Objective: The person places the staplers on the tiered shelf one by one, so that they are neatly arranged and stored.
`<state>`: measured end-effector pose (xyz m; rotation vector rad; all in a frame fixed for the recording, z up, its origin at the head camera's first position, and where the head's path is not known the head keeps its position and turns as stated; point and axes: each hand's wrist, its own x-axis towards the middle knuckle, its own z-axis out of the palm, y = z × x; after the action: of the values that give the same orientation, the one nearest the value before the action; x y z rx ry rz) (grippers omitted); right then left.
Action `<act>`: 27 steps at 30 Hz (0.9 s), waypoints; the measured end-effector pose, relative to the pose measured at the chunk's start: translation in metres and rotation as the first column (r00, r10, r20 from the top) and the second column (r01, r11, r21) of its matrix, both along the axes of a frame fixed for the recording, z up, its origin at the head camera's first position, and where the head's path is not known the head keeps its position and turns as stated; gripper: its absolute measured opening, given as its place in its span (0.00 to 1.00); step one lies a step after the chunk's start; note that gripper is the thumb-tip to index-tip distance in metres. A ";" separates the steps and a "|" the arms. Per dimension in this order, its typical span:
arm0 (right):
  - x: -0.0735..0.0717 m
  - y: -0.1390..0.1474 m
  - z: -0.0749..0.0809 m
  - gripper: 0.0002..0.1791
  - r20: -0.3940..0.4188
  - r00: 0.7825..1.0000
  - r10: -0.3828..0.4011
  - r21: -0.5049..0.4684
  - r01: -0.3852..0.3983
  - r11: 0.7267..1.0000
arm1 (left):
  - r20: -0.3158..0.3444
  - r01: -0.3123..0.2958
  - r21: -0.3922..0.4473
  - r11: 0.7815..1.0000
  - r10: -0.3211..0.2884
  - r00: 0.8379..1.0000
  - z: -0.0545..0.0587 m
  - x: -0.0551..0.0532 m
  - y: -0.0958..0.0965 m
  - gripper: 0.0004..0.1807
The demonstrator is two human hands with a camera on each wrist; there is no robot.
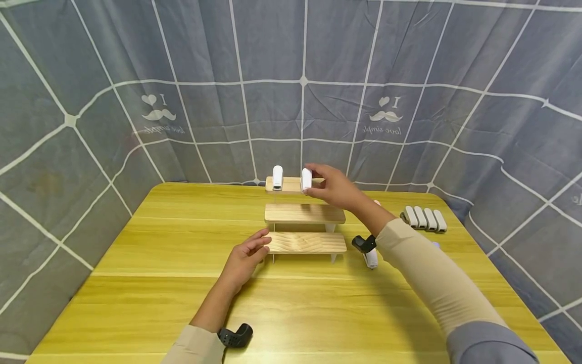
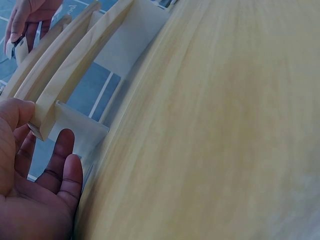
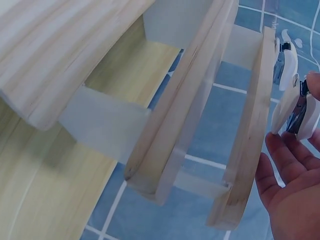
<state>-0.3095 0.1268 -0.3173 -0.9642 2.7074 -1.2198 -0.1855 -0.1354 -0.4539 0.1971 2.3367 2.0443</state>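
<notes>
A three-tier wooden stand (image 1: 305, 243) with pale translucent supports stands on the table. My right hand (image 1: 336, 188) pinches a small white stapler (image 1: 306, 179) between thumb and fingers, at the right part of the top tier. In the right wrist view that stapler (image 3: 286, 111) shows white curved halves with dark metal between them. Another white stapler (image 1: 277, 178) sits upright on the same tier to the left. At the lowest tier's left end, my left hand (image 1: 243, 260) grips the board, thumb on top; its other fingers (image 2: 64, 145) hang loosely below.
Several white staplers (image 1: 425, 218) lie in a row at the table's right side. One more white stapler (image 1: 370, 259) lies under my right wrist, and a small purple item (image 1: 436, 244) is partly behind the sleeve. A grey checked curtain (image 1: 273, 111) surrounds the yellow wooden table (image 1: 182, 242).
</notes>
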 end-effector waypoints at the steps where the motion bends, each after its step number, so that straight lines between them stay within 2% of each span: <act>1: 0.000 -0.001 0.000 0.39 -0.001 1.000 0.002 0.000 -0.002 1.000 | 0.000 0.000 0.001 1.000 0.000 1.000 0.000 0.000 0.000 0.15; 12: -0.004 -0.014 0.002 0.37 -0.058 0.998 0.003 0.028 -0.002 1.000 | -0.025 0.002 0.009 1.000 -0.001 1.000 -0.001 0.000 0.001 0.15; 20: -0.009 -0.021 -0.001 0.38 -0.047 0.999 -0.004 0.032 0.006 0.999 | -0.032 0.003 0.011 1.000 -0.002 0.999 -0.001 0.001 0.001 0.15; 27: -0.011 -0.027 -0.001 0.39 -0.004 1.000 -0.021 0.023 0.021 1.000 | -0.034 -0.001 0.005 1.000 0.001 0.999 -0.001 0.001 0.001 0.15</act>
<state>-0.3205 0.0995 -0.3186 -0.9381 2.7350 -1.1893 -0.1848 -0.1343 -0.4551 0.2332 2.3517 2.0642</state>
